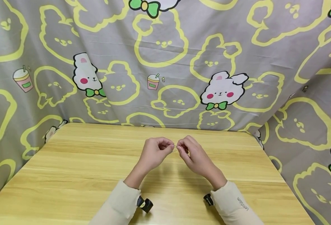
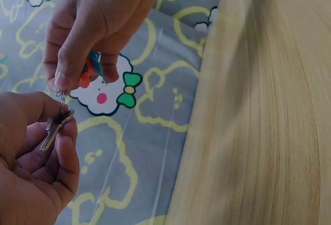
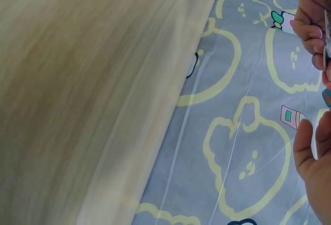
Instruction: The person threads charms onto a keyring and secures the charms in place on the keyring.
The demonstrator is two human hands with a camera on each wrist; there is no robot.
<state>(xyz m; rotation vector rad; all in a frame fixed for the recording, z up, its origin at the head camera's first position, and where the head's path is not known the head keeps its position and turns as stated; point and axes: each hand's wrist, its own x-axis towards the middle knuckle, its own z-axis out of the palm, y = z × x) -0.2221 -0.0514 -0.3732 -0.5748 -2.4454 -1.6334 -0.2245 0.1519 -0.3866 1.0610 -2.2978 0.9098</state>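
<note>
Both hands meet above the middle of the table in the head view, fingertips close together. A thin metal key ring [image 2: 63,101] spans the small gap between them. My left hand [image 1: 155,153] pinches the ring near a metal key [image 2: 54,131], which hangs against its curled fingers in the left wrist view. With thumb and forefinger, my right hand [image 1: 195,155] pinches the ring from the other side. Under its palm sits a small orange and blue charm [image 2: 91,72], partly hidden by the fingers. At the edge of the right wrist view, only part of each hand shows.
The light wood table [image 1: 70,168] lies below both hands. A grey curtain [image 1: 120,40] with yellow outlines and white cartoon animals hangs behind it and at both sides. Black wrist cameras [image 1: 145,204] are strapped at the pale sleeves [image 1: 116,200].
</note>
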